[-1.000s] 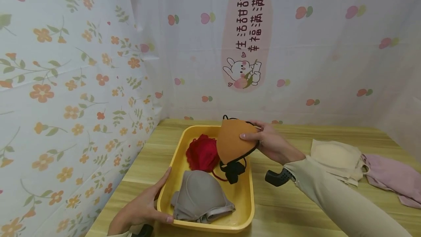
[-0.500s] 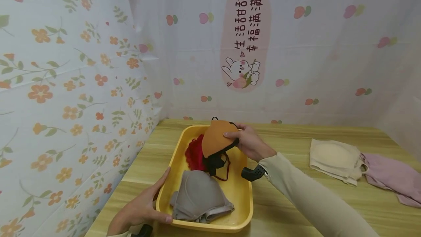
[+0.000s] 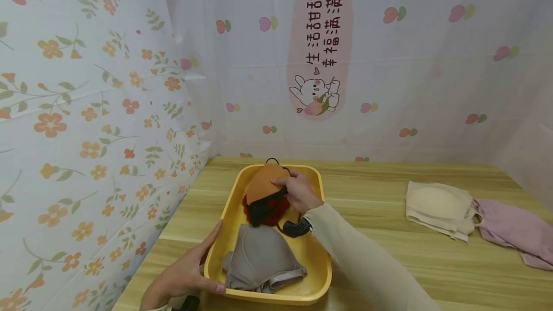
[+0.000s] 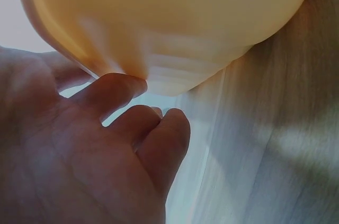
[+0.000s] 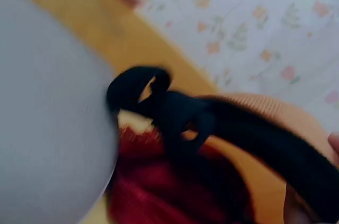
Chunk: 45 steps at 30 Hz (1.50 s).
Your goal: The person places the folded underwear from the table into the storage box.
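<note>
In the head view, my right hand (image 3: 301, 193) pinches an orange bra (image 3: 264, 182) with black trim and straps, the thumb on top of its cup. The bra is inside a yellow basin (image 3: 327, 258), over a dark red lacy bra (image 3: 276, 209) that it partly covers. A grey bra (image 3: 265, 258) lies folded in the basin's near half. My left hand (image 3: 183, 272) grips the basin's near left corner, thumb at the front rim and fingers along the left side. The right wrist view shows the black strap (image 5: 185, 113) hanging beside the grey cup (image 5: 53, 113).
On the wooden table (image 3: 367, 248), a cream bra top (image 3: 438, 208) and a mauve garment (image 3: 514, 232) lie at the right. Patterned curtains (image 3: 99, 133) stand along the left side and the back. A black wrist device (image 3: 297, 227) sits under my right wrist.
My right hand has carried the orange bra left and lower, from the basin's right edge to over the red bra. The left hand has stayed at the basin's corner.
</note>
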Each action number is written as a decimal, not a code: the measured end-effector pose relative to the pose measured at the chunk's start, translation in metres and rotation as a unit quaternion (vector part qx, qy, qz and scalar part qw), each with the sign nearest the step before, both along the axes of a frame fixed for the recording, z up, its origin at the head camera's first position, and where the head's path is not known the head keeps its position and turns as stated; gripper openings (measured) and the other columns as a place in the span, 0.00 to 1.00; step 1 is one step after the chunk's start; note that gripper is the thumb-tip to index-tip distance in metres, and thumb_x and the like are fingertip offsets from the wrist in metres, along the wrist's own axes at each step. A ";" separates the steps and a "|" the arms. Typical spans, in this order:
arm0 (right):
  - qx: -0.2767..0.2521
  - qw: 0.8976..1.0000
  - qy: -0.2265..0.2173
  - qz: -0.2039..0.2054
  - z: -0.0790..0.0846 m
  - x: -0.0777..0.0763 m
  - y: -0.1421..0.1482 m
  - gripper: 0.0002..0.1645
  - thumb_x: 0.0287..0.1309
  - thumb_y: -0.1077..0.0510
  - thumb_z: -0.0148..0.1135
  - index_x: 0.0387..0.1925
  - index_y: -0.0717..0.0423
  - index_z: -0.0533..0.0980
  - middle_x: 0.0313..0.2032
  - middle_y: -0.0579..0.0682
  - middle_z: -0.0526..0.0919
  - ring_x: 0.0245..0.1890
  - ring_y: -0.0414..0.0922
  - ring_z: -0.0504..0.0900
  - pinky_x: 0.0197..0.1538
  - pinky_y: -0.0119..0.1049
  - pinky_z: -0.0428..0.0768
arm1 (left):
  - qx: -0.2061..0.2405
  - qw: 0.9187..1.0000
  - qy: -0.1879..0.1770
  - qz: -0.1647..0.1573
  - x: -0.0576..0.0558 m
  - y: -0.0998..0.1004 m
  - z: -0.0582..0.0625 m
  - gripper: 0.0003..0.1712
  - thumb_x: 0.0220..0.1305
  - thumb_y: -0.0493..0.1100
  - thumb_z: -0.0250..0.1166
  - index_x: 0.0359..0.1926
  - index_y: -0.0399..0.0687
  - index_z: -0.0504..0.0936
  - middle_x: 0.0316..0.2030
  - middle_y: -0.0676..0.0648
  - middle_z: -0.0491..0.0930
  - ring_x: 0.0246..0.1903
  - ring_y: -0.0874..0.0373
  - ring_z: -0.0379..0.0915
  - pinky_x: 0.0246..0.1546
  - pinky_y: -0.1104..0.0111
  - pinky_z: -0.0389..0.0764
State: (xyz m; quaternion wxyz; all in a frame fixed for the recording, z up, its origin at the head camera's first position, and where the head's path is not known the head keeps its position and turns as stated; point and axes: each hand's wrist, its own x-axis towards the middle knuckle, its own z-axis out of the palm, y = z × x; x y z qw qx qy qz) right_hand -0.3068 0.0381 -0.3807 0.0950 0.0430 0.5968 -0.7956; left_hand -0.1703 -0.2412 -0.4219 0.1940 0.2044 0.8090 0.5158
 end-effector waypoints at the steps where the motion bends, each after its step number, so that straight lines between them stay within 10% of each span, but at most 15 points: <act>1: 0.009 1.000 0.004 -0.004 -0.003 -0.001 -0.003 0.27 0.61 0.69 0.64 0.60 0.67 0.68 0.54 0.59 0.76 0.45 0.47 0.82 0.49 0.37 0.85 | 0.001 1.000 0.000 0.000 0.000 0.000 -0.001 0.72 0.53 0.46 0.77 0.81 0.54 0.31 0.79 0.31 0.38 0.73 0.36 0.50 0.57 0.80 0.70; 8: 0.197 0.979 0.033 -0.030 -0.021 -0.005 -0.012 0.38 0.59 0.61 0.68 0.67 0.65 0.64 0.62 0.65 0.73 0.59 0.60 0.77 0.63 0.52 0.77 | 0.017 1.000 -0.014 -0.005 -0.002 0.000 -0.004 0.72 0.54 0.46 0.77 0.81 0.57 0.30 0.80 0.32 0.36 0.74 0.35 0.46 0.58 0.82 0.68; 16: 0.402 0.904 0.143 -0.014 -0.010 0.001 -0.014 0.42 0.55 0.56 0.72 0.67 0.65 0.64 0.60 0.65 0.77 0.57 0.61 0.77 0.59 0.54 0.79 | 0.009 1.000 -0.008 -0.008 -0.002 -0.002 -0.002 0.72 0.54 0.48 0.77 0.81 0.56 0.29 0.80 0.33 0.34 0.75 0.34 0.44 0.59 0.83 0.66; 24: 0.543 0.824 0.154 0.056 -0.009 0.005 -0.002 0.31 0.60 0.45 0.67 0.56 0.64 0.76 0.51 0.61 0.84 0.47 0.56 0.83 0.50 0.48 0.83 | -0.004 1.000 -0.016 -0.002 -0.001 -0.002 0.001 0.73 0.54 0.52 0.77 0.81 0.58 0.29 0.80 0.34 0.34 0.75 0.35 0.45 0.58 0.82 0.67; 38: 0.566 0.807 0.149 0.075 -0.003 0.007 0.007 0.30 0.59 0.43 0.67 0.52 0.62 0.77 0.46 0.58 0.85 0.39 0.50 0.80 0.45 0.42 0.81 | 0.004 1.000 -0.020 -0.005 -0.002 0.000 0.000 0.73 0.54 0.49 0.77 0.81 0.57 0.29 0.80 0.32 0.34 0.74 0.36 0.48 0.57 0.81 0.70; 45: 0.598 0.778 0.169 0.093 0.003 0.007 0.013 0.25 0.64 0.44 0.62 0.50 0.61 0.77 0.35 0.58 0.89 0.32 0.49 0.84 0.41 0.42 0.82 | 0.011 1.000 -0.025 -0.006 0.002 0.000 0.001 0.72 0.55 0.51 0.76 0.81 0.60 0.28 0.80 0.32 0.33 0.75 0.35 0.47 0.57 0.80 0.71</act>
